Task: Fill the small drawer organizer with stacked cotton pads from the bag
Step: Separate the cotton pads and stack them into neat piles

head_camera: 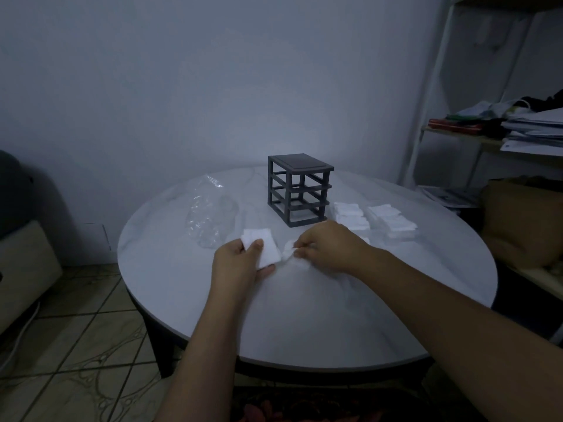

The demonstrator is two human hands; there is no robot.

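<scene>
A dark drawer organizer frame (298,188) stands on the round white table (304,315); its slots look hollow, with no drawers in them. My left hand (236,266) holds a small stack of white cotton pads (265,249) just above the table. My right hand (326,246) pinches a single crumpled cotton pad (288,250) right beside that stack. A clear plastic bag (210,213) lies crumpled to the left of the organizer. Several stacks of cotton pads (376,220) sit to the right of the organizer, behind my right hand.
A white shelf unit (475,138) with papers and books stands at the right. A tan cushion or bag (524,220) lies beyond the table's right edge. At the left is a pale seat (24,269) over a tiled floor.
</scene>
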